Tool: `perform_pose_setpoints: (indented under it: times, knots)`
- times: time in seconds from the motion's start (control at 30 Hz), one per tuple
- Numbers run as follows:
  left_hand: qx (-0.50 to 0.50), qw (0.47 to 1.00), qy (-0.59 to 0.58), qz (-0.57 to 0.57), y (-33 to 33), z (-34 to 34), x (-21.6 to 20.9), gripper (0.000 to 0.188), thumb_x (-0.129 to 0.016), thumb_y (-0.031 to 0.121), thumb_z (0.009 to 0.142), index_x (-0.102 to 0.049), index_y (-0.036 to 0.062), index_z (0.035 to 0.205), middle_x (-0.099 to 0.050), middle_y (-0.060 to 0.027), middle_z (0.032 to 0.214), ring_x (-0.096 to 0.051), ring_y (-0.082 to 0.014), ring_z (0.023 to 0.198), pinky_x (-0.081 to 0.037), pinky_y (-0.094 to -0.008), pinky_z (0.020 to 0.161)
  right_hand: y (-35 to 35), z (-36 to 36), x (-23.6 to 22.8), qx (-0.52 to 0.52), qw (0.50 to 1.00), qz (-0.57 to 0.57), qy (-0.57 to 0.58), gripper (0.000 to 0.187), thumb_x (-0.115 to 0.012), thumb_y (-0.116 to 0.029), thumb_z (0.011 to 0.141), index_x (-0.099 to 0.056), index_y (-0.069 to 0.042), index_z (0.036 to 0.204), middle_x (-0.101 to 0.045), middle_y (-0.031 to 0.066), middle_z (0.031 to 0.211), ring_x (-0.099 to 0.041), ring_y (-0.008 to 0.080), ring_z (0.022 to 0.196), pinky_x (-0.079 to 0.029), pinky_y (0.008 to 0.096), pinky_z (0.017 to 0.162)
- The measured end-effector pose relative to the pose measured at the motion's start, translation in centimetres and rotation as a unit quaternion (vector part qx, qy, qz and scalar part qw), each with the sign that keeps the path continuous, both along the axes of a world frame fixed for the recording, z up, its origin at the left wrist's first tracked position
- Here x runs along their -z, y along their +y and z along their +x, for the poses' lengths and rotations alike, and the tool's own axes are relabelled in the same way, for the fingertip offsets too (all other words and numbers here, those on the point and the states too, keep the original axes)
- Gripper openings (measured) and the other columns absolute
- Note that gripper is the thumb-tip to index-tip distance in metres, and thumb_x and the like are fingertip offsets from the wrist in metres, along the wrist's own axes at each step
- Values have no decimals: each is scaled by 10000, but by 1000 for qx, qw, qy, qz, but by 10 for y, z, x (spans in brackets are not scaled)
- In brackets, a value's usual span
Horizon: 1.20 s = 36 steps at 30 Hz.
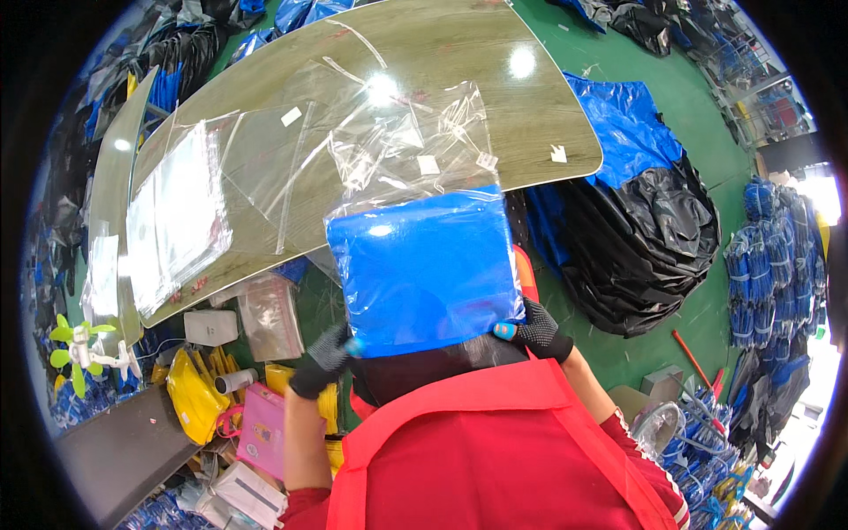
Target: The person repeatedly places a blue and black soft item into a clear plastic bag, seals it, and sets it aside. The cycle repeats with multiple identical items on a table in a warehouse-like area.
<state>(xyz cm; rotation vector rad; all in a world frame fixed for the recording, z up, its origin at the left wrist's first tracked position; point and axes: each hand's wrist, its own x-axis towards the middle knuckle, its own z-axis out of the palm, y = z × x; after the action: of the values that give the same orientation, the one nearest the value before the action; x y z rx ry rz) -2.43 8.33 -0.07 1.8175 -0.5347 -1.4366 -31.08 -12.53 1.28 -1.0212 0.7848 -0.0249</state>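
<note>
A folded blue sheet, flat and roughly square, sits in a clear plastic bag. The bag's crinkled upper part lies over the table's near edge. My left hand, in a dark glove, closes on the package's lower left corner. At the lower right corner my right hand, gloved alike, pinches with the thumb on top. Both hands' other fingers are mostly hidden. Beneath the package shows black material over my lap. More clear bags lie stacked on the left of the table.
The wood-patterned table has a curved edge. Beside it, on the right, slumps a large black and blue heap of sheeting. Yellow packages, a pink bag and a white box are at lower left. Blue bundles stand far right.
</note>
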Motion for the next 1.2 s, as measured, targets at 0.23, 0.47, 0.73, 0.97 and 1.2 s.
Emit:
perform_pose_setpoints:
  times: [0.23, 0.47, 0.73, 0.97, 1.2]
  knots:
    - [-293, 901, 190, -258, -70, 41, -20, 386, -533, 333, 954, -557, 31, 1193, -622, -79, 1078, -580, -151, 975, -474, -309, 860, -5, -1, -9, -141, 986, -14, -88, 609, -779, -177, 783, -502, 17, 1289, -610, 100, 1216, -552, 174, 1123, -431, 333, 991]
    - [-266, 897, 114, -335, -86, 50, -53, 362, -563, 264, 933, -563, 2, 1182, -627, -93, 1096, -607, -175, 939, -492, -309, 815, -10, 0, -20, -136, 987, -84, -29, 609, -767, -142, 790, -491, 18, 1309, -598, 115, 1239, -522, 172, 1163, -395, 347, 1027]
    - [-269, 901, -176, -293, -99, 80, -51, 414, -487, 360, 969, -571, 12, 1177, -648, -122, 1058, -634, -195, 928, -514, -310, 801, -14, -2, -18, -147, 985, -66, -55, 571, -764, -74, 781, -515, 14, 1287, -611, 116, 1223, -537, 178, 1144, -419, 350, 1003]
    - [-179, 966, 8, -186, -45, -14, -12, 592, -737, 336, 794, -534, 27, 1256, -619, -93, 1127, -587, -184, 984, -466, -315, 864, -62, 18, -19, -164, 962, -217, -11, 790, -708, -515, 788, -483, 40, 1304, -612, 150, 1184, -563, 219, 1116, -450, 362, 964]
    - [-256, 956, 112, -84, 18, -34, 19, 730, -694, 380, 825, -387, 39, 1394, -519, -95, 1298, -529, -211, 1136, -448, -348, 946, 14, 1, 7, 40, 995, -84, -44, 650, -713, -390, 833, -483, -7, 1305, -605, 99, 1171, -569, 190, 1090, -456, 350, 953]
